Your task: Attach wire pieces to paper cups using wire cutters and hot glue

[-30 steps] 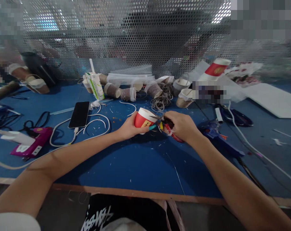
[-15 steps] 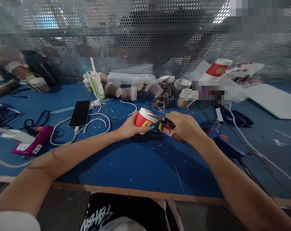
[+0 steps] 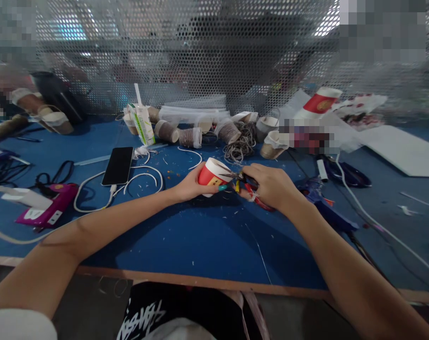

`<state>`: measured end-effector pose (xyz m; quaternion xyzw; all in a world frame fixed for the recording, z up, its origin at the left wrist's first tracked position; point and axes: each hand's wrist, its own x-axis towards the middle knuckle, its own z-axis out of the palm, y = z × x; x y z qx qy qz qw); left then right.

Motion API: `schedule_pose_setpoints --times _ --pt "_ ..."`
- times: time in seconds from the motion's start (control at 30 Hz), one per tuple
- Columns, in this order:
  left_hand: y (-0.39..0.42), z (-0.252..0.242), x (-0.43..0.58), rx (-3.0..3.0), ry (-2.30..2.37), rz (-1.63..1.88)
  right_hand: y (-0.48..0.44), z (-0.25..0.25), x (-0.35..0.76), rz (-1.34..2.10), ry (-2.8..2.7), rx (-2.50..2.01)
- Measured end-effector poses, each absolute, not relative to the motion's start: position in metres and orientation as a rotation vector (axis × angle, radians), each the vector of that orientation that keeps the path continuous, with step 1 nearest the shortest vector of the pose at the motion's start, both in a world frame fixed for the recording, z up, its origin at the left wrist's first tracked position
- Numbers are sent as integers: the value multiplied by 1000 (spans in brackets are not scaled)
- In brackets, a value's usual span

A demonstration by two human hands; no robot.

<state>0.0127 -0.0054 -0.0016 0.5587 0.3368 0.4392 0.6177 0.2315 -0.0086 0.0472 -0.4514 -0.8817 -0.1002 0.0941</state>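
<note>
Centrally, above the blue tabletop (image 3: 200,236), a red-and-white paper cup (image 3: 206,174) is positioned between the hands, tilted with its mouth toward the upper right. The left hand (image 3: 191,187) is partly closed around the cup, gripping it from the left side; the thumb, with a green nail, lies across the front of the wall. The right hand (image 3: 271,186) is curled around the handles of a pair of scissors (image 3: 259,202), which have red and yellow parts. The dark blades point left and meet the cup at its mouth; the exact depth of the blade tips cannot be determined.

To the left of the cup, a phone (image 3: 117,166) lies face up, with a white cable (image 3: 113,191) connected at its near end. A magenta power strip (image 3: 60,200) lies farther left. Behind the cup are a drink carton (image 3: 143,126) with a straw, a cord-wrapped cup (image 3: 190,138) on its side and a tangled coil of cord (image 3: 240,148). At the rear stands a perforated metal panel (image 3: 207,56).
</note>
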Motion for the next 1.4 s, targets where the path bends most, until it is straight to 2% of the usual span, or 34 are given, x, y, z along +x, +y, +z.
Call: schedule_pose_setpoints --times 0.47,0.83,1.17,1.4 --pt "-5 -2 13 1315 761 979 -5 44 233 -179 -2689 -1381" --pt "-8 -2 13 1436 837 932 -12 46 229 -423 -2733 -1394" --pt "-9 1 12 1478 840 908 -10 45 233 -292 -2729 -1352" --pt "-9 0 12 1484 828 896 -11 45 232 -389 -2738 -1382"
